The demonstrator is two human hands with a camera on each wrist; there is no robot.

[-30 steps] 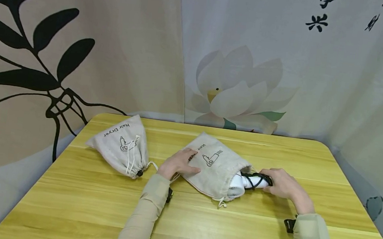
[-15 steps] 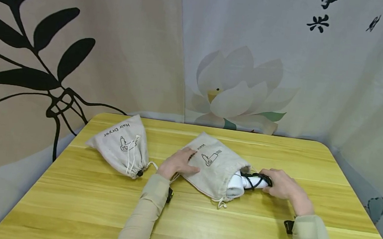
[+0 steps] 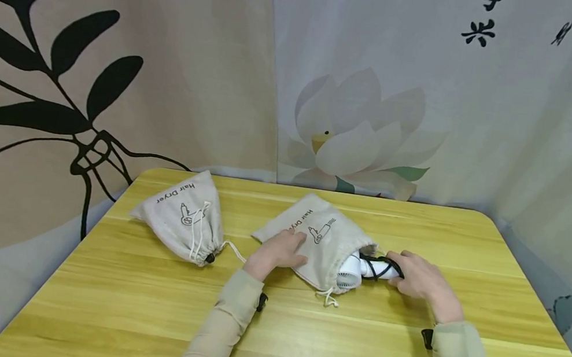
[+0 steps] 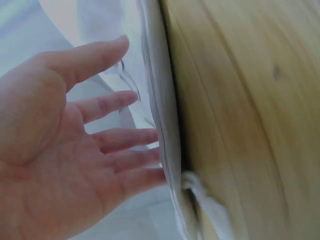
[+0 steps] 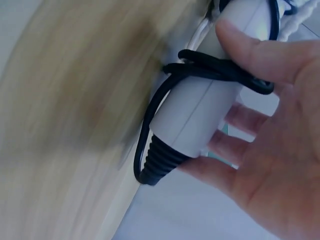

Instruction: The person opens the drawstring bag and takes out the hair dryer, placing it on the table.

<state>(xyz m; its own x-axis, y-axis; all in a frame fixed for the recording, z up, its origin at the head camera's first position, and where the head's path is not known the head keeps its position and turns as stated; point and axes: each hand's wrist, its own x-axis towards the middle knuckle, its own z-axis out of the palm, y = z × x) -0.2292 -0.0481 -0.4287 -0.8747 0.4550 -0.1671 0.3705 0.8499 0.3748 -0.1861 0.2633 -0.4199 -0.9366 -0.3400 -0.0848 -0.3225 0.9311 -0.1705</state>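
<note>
A beige drawstring bag printed with a hair dryer drawing lies at mid-table, its mouth facing right. Out of that mouth sticks a white hair dryer; the rest of it is hidden inside. My right hand grips the dryer's handle, thumb on one side and fingers behind, as the right wrist view shows. Black cord is wound round that handle. On the bag's left part rests my left hand, its fingers spread and nearly straight against the cloth.
A second bag, labelled Hair Dryer and drawn closed, lies at the left with its white drawstring trailing toward my left hand. Everything lies on a wooden table. Behind it hangs a printed curtain.
My left hand has slid right along the bag, uncovering more of its left end and lettering. My right hand and the hair dryer have shifted slightly left.
</note>
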